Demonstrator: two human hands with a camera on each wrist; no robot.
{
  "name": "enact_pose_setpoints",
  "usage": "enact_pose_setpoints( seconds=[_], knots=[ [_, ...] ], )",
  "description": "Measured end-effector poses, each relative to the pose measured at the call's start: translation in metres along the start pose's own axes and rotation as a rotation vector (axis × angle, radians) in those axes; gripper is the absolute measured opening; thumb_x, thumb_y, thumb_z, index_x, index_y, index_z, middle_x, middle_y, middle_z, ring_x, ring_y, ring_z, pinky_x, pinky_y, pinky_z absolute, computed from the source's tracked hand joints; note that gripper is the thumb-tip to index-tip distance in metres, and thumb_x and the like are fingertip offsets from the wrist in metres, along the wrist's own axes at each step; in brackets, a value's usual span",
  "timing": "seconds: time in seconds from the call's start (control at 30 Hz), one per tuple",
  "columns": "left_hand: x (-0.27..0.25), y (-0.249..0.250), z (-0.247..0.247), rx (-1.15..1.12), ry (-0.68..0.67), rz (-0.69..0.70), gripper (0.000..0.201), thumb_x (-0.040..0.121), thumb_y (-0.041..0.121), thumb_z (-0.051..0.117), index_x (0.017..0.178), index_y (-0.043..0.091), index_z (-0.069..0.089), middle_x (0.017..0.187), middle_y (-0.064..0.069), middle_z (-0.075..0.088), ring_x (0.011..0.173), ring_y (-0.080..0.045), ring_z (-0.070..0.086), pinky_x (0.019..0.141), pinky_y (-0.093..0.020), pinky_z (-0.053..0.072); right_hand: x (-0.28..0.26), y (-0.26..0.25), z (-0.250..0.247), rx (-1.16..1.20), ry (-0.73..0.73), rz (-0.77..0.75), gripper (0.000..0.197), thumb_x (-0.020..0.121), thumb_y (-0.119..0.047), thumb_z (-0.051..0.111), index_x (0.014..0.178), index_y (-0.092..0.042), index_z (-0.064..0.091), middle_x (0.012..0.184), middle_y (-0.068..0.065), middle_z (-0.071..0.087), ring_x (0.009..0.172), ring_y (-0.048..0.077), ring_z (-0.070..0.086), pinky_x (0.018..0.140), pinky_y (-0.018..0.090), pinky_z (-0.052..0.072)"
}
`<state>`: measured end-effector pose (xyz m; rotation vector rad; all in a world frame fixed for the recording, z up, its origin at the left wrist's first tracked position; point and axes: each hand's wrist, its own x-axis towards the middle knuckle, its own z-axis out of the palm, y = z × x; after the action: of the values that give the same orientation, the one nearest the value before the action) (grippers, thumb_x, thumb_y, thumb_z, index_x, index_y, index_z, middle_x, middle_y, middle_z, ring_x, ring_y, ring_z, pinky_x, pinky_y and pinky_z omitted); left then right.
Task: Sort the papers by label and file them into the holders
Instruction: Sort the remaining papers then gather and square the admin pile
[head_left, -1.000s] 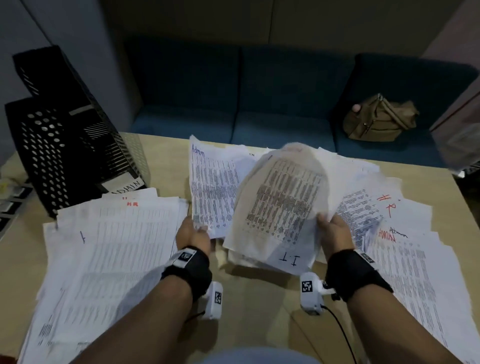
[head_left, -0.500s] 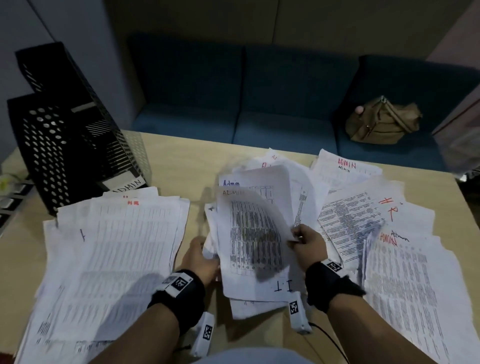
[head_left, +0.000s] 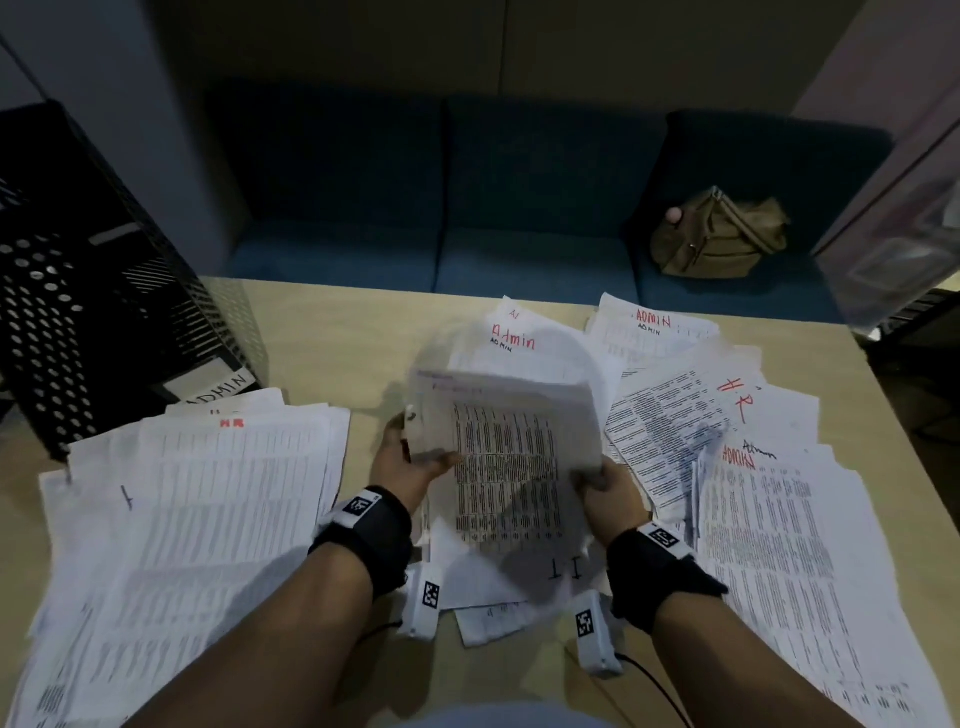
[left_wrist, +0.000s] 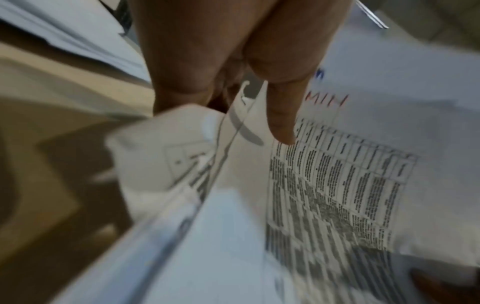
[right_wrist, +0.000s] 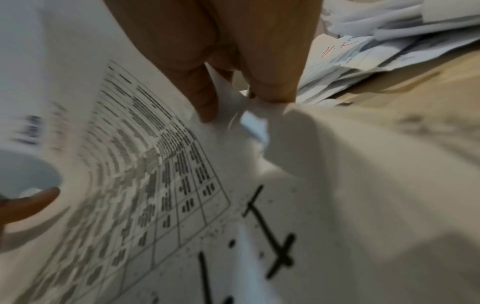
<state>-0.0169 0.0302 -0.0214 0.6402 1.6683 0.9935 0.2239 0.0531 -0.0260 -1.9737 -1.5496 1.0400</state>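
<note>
I hold a few printed table sheets (head_left: 506, 467) between both hands above the middle of the table. My left hand (head_left: 421, 447) grips their left edge, thumb on top (left_wrist: 283, 123). My right hand (head_left: 592, 475) pinches the right edge (right_wrist: 233, 107). The near edge reads "IT" in black (right_wrist: 272, 236), upside down to me. The far end shows blurred red letters "MIN" (left_wrist: 327, 100). Black perforated holders (head_left: 78, 312) stand at the back left, one with an ADMIN tag (head_left: 218, 389).
A thick pile topped "HR" (head_left: 208, 519) covers the table's left side. Loose sheets marked Admin (head_left: 511, 338) and H.R (head_left: 737, 397) fan out behind and to the right. A blue sofa (head_left: 519, 208) with a tan bag (head_left: 719, 236) lies beyond the table edge.
The sheet my right hand held raised has come down in front of me. My left hand left the table and took hold of the left edge.
</note>
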Motion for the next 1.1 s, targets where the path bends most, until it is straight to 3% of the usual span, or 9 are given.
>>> enact_pose_setpoints(
  seconds=[0.17,0.3,0.4,0.5,0.57,0.67,0.87,1.0,1.1],
  knots=[
    [-0.006,-0.016,0.003,0.016,0.07,-0.007,0.055,0.078,0.004,0.077,0.125,0.012,0.05,0.113,-0.015,0.061,0.107,-0.032,0.059,0.091,-0.039,0.05,0.013,0.006,0.017,0.027,0.002,0.076,0.034,0.077,-0.023,0.045,0.083,0.005,0.062,0.086,0.027,0.061,0.071,0.029,0.056,0.06,0.028,0.039],
    [-0.009,-0.02,0.001,0.211,0.059,0.075,0.027,0.084,0.017,0.072,0.105,0.02,0.054,0.091,0.002,0.062,0.09,-0.024,0.061,0.071,-0.025,0.045,0.016,-0.001,0.03,-0.123,-0.143,-0.039,0.021,0.079,-0.022,0.052,0.059,-0.027,0.045,0.092,0.011,0.05,0.077,0.021,0.05,0.069,0.026,0.037],
    [-0.003,-0.021,-0.006,0.182,0.11,0.05,0.044,0.077,0.02,0.08,0.114,0.014,0.056,0.098,-0.002,0.065,0.093,-0.025,0.062,0.083,-0.032,0.049,0.018,-0.01,0.024,-0.3,-0.19,-0.093,0.014,0.083,-0.014,0.06,0.09,-0.005,0.068,0.116,0.011,0.049,0.104,0.029,0.051,0.09,0.032,0.043],
    [0.002,-0.019,-0.01,0.186,0.118,0.015,0.046,0.076,0.015,0.08,0.117,0.015,0.057,0.104,-0.007,0.067,0.097,-0.029,0.064,0.088,-0.041,0.053,0.02,-0.014,0.018,-0.362,-0.244,-0.118,0.033,0.085,-0.029,0.062,0.108,-0.006,0.067,0.133,0.011,0.047,0.118,0.031,0.046,0.102,0.036,0.041],
    [0.003,-0.019,-0.011,0.196,0.119,-0.018,0.041,0.082,0.011,0.073,0.12,0.013,0.058,0.105,-0.01,0.067,0.098,-0.031,0.064,0.088,-0.04,0.054,0.025,-0.019,0.014,-0.213,-0.109,-0.078,0.042,0.08,-0.043,0.061,0.106,-0.01,0.067,0.128,0.013,0.051,0.119,0.029,0.046,0.1,0.036,0.04],
    [0.003,-0.023,-0.016,0.132,0.138,-0.064,0.026,0.085,0.005,0.067,0.109,0.014,0.062,0.101,-0.01,0.067,0.096,-0.031,0.062,0.083,-0.036,0.051,0.046,-0.018,0.007,-0.023,0.073,0.077,0.049,0.078,-0.031,0.067,0.119,-0.004,0.058,0.124,0.019,0.055,0.116,0.032,0.055,0.096,0.042,0.048],
    [-0.007,-0.021,-0.021,0.041,0.091,-0.061,0.014,0.082,-0.008,0.067,0.089,0.002,0.059,0.077,-0.006,0.06,0.08,-0.024,0.054,0.064,-0.025,0.045,0.061,-0.004,0.004,0.048,0.039,0.19,0.064,0.081,-0.012,0.069,0.138,-0.015,0.041,0.111,0.014,0.062,0.101,0.03,0.06,0.078,0.029,0.045],
    [-0.008,-0.016,-0.024,-0.061,0.004,-0.103,0.019,0.079,-0.001,0.072,0.094,0.011,0.067,0.092,-0.005,0.069,0.09,-0.021,0.062,0.088,-0.038,0.046,0.062,0.001,0.004,0.034,0.071,0.193,0.033,0.08,-0.009,0.069,0.112,-0.011,0.063,0.098,0.009,0.066,0.094,0.027,0.062,0.077,0.025,0.047],
    [-0.007,-0.013,-0.023,-0.096,-0.002,-0.064,0.015,0.082,0.003,0.07,0.092,0.015,0.067,0.096,-0.006,0.069,0.09,-0.02,0.062,0.093,-0.038,0.045,0.062,0.002,0.0,0.011,0.057,0.18,0.016,0.081,-0.004,0.063,0.079,-0.02,0.065,0.065,-0.001,0.06,0.069,0.023,0.058,0.046,0.015,0.041]
  ],
)
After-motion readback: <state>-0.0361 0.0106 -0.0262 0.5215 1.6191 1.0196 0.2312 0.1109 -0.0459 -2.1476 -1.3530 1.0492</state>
